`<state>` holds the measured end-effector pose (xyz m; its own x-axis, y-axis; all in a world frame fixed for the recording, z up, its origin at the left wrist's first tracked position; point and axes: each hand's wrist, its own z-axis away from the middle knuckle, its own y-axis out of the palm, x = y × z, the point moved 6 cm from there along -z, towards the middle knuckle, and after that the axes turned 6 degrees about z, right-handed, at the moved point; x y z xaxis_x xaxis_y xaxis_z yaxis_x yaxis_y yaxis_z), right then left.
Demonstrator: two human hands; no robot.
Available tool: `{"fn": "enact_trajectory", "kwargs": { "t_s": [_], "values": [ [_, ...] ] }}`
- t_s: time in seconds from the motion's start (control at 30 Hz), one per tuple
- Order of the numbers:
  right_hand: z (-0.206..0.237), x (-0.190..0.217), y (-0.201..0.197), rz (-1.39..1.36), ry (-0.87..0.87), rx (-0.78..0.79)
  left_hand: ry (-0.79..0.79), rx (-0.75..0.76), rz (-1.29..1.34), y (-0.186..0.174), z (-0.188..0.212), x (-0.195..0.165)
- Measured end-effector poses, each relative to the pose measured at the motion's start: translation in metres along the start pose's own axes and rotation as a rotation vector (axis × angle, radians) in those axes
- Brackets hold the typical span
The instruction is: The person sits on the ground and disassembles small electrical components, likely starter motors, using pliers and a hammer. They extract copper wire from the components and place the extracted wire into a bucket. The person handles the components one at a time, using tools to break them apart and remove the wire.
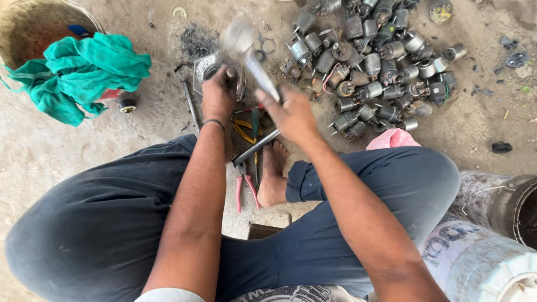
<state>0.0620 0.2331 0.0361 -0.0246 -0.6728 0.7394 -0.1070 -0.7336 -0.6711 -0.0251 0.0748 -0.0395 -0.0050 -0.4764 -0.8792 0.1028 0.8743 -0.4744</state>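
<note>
Head view, looking straight down: the right hand (291, 112) has its grip clamped on the handle of a hammer (246, 50), whose head is a motion blur raised above the metal block (204, 70) on the floor. The left hand (219, 92) is fisted tight around a small dark cylindrical part (230, 71), pinning it upright against that block. Just right of the block spreads a big heap of grey cylindrical motor parts (372, 61), packed shoulder to shoulder. Below the block, between the person's knees, lie yellow-handled tools (241, 130), a steel rod (254, 148) and red-handled pliers (245, 187), right beside a bare foot (273, 176). Far left of the block sits a bucket (33, 22) with a green cloth (78, 70) draped over its rim. Well away at lower right, a white plastic drum (481, 263) and a dark metal can (517, 204).
</note>
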Motion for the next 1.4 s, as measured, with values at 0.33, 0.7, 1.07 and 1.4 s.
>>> {"fn": "enact_trajectory", "kwargs": {
  "t_s": [0.33, 0.7, 1.07, 1.4],
  "values": [
    [0.002, -0.057, 0.003, 0.019, 0.456, -0.144, 0.277, -0.053, -0.026, 0.019, -0.002, 0.004],
    [-0.018, -0.082, -0.030, 0.449, 0.345, 0.102, 0.222, 0.045, -0.003, 0.032, -0.003, 0.009],
    [-0.013, -0.174, -0.303, 0.481, 0.117, -0.329, 0.175, 0.123, -0.138, 0.049, -0.012, 0.017],
    [0.048, -0.396, -0.148, 0.752, 0.382, -0.154, 0.292, 0.304, -0.072, 0.084, -0.019, 0.000]
  ]
}}
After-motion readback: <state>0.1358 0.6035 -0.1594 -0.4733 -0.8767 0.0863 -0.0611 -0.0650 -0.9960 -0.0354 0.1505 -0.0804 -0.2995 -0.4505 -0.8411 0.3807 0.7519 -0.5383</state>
